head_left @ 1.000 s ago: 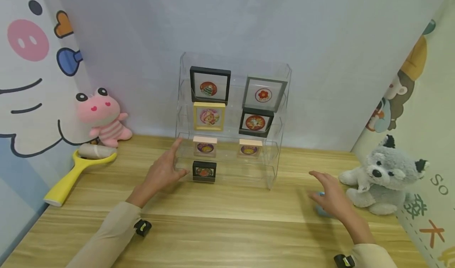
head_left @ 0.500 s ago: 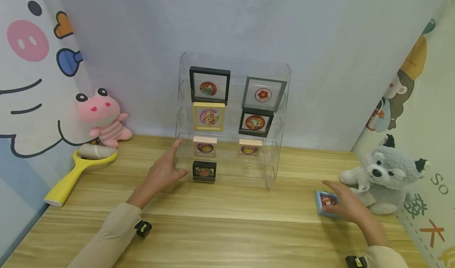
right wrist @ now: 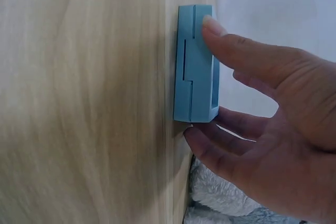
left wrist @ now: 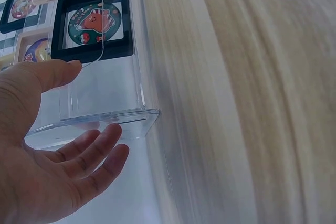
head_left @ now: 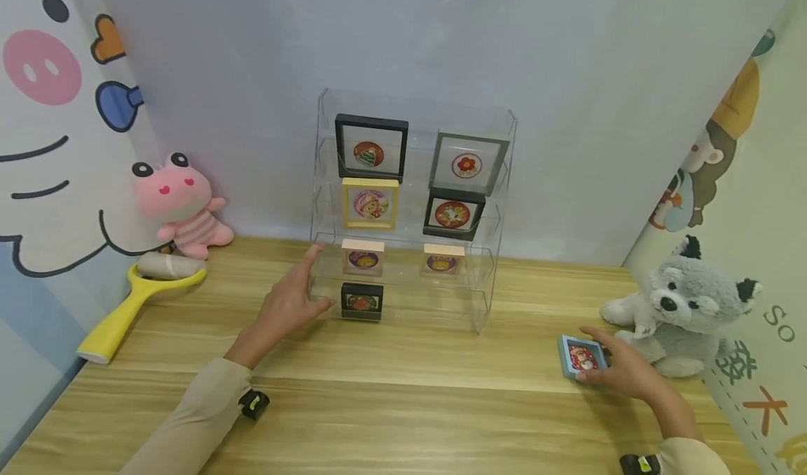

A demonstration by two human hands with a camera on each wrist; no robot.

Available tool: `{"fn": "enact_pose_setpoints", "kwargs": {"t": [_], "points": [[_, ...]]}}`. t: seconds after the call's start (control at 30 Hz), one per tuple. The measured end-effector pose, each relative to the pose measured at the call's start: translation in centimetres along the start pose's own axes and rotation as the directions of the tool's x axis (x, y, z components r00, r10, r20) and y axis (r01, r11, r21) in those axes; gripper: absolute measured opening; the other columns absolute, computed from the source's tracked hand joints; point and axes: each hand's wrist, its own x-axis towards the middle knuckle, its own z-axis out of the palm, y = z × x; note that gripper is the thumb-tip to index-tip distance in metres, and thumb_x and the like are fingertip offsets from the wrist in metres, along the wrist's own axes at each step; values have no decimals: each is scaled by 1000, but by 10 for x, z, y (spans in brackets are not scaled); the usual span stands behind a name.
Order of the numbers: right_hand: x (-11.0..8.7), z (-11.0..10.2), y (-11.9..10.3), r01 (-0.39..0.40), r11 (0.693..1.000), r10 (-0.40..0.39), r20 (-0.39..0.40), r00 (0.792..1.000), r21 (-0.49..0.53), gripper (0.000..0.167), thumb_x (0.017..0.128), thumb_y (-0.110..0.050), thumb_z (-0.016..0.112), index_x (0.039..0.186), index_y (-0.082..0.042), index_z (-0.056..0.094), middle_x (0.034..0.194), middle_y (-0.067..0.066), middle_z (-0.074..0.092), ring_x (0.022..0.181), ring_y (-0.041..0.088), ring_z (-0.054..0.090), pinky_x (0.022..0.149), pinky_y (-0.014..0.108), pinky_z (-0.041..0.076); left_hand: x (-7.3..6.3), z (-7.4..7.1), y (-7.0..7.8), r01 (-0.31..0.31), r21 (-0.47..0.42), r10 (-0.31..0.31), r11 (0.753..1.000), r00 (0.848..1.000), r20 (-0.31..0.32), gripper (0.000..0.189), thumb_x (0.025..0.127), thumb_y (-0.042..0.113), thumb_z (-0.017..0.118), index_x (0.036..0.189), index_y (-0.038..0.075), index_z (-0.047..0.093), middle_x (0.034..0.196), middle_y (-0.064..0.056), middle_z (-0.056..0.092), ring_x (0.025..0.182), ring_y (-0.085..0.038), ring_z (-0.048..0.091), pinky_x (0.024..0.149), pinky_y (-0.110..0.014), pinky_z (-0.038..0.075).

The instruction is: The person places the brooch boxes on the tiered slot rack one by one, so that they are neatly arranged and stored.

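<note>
A clear acrylic tiered display stand (head_left: 416, 314) stands mid-table with several small picture frames on its shelves. My left hand (head_left: 291, 300) is at its lower left side, thumb at the front lip and relaxed fingers beside the side panel. Close to that thumb sits a small black frame (left wrist: 94, 22) with a green and red round picture. On the table at the right, a small light-blue picture frame (head_left: 581, 358) lies face up. My right hand (head_left: 627, 370) holds it at its right end, the thumb (right wrist: 212, 27) on one side wall and the fingers around the far end.
A grey plush dog (head_left: 687, 314) sits just behind my right hand. At the left are a pink plush frog (head_left: 185, 209) and a yellow-handled lint roller (head_left: 129, 310). A pale curtain (head_left: 252, 76) hangs behind the stand.
My right hand has moved right and down onto the light-blue frame, uncovering its picture and closing its thumb and fingers round the right end. The left hand stays at the stand.
</note>
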Motion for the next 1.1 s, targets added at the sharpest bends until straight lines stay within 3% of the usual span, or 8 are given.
{"fn": "enact_pose_setpoints", "kwargs": {"t": [0.27, 0.47, 0.63, 0.83, 1.1], "points": [[1, 2, 2, -9, 1000, 10, -14, 1000, 24, 89, 78, -30, 85, 144, 8, 40, 132, 43, 49, 114, 55, 54, 88, 62, 47, 0, 1, -1, -13, 6, 13, 1000, 1000, -11, 100, 76, 21, 84, 155, 19, 22, 129, -29, 59, 92, -39, 63, 68, -52, 55], [2, 9, 5, -20, 999, 21, -67, 998, 27, 87, 78, -32, 85, 142, 10, 42, 131, 41, 51, 111, 50, 56, 87, 59, 48, 0, 0, 0, -9, -2, 9, 1000, 1000, -9, 101, 76, 20, 83, 155, 19, 21, 135, -29, 56, 96, -41, 63, 69, -52, 55], [4, 12, 5, -51, 999, 52, -89, 995, 8, 90, 78, -37, 84, 143, 9, 42, 135, 42, 45, 116, 55, 51, 90, 63, 46, 0, 0, 2, 10, -10, -10, 1000, 1000, -5, 101, 76, 21, 83, 156, 20, 21, 138, -29, 54, 97, -42, 63, 69, -53, 55], [7, 13, 2, -82, 997, 81, -124, 989, -3, 90, 75, -38, 87, 141, 8, 45, 128, 42, 44, 108, 52, 54, 86, 63, 47, 0, 0, 2, 31, -10, -31, 999, 1000, 3, 102, 77, 22, 83, 157, 22, 19, 141, -29, 52, 103, -44, 63, 71, -54, 56], [6, 16, 2, -65, 998, 62, -154, 986, -11, 90, 72, -36, 89, 139, 5, 46, 122, 41, 49, 106, 49, 54, 85, 62, 47, -1, 2, 2, 41, -16, -41, 999, 999, 1, 101, 76, 21, 83, 156, 22, 21, 136, -28, 56, 88, -36, 62, 61, -44, 53]]}}
